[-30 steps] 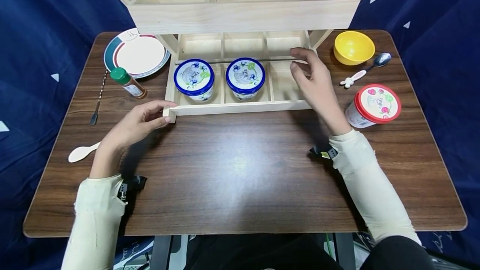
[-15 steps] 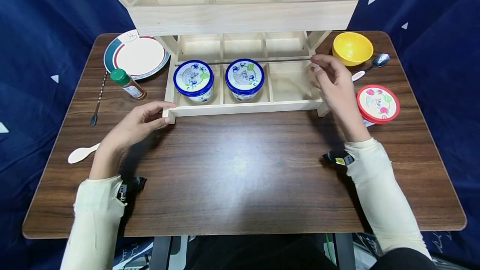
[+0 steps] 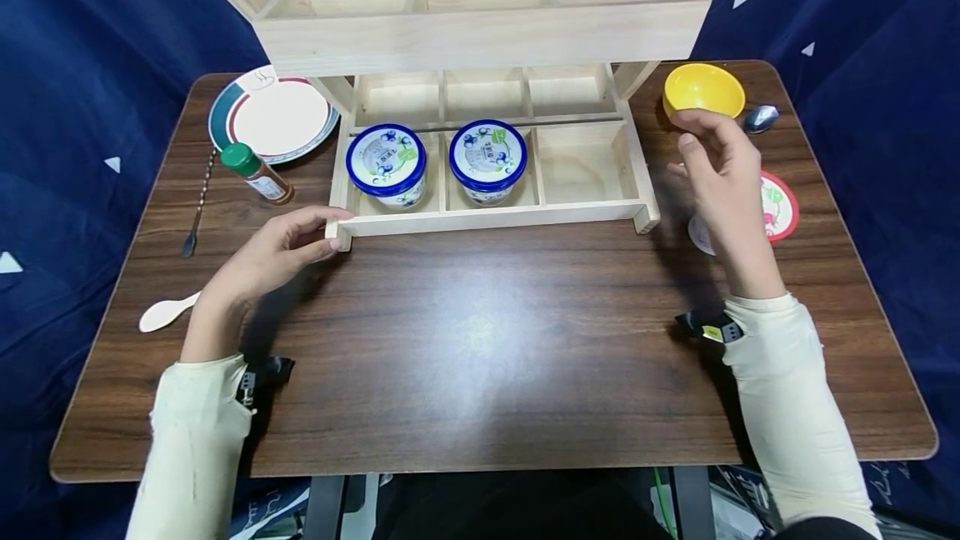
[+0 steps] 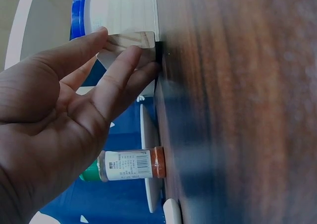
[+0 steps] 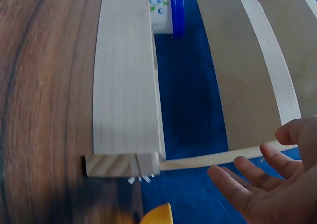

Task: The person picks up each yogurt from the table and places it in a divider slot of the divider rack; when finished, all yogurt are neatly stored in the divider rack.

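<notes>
My left hand (image 3: 258, 261) holds the front left corner of a pale wooden tiered rack (image 3: 487, 222), thumb and fingers about the end of its leg (image 4: 131, 39). Two blue-lidded tubs with blueberry prints stand in the rack's lower front row: one tub (image 3: 386, 161) in the left compartment, another tub (image 3: 487, 157) in the middle one. The right compartment (image 3: 585, 165) beside them shows bare wood. Off the rack's right side hovers my right hand (image 3: 723, 182), fingers loosely bent, nothing in them. It partly covers a red-lidded tub (image 3: 782, 207) behind it.
At the back right sit a yellow bowl (image 3: 701, 88) and a spoon (image 3: 761, 118), its handle hidden by the hand. On the left are a plate (image 3: 277, 119), a green-capped spice jar (image 3: 257, 173), a twisted-handle stirrer (image 3: 201, 202) and a white spoon (image 3: 167, 313).
My right hand has moved right, from over the rack's right compartment past its side to near the yellow bowl and red-lidded tub. The left hand keeps its place on the corner.
</notes>
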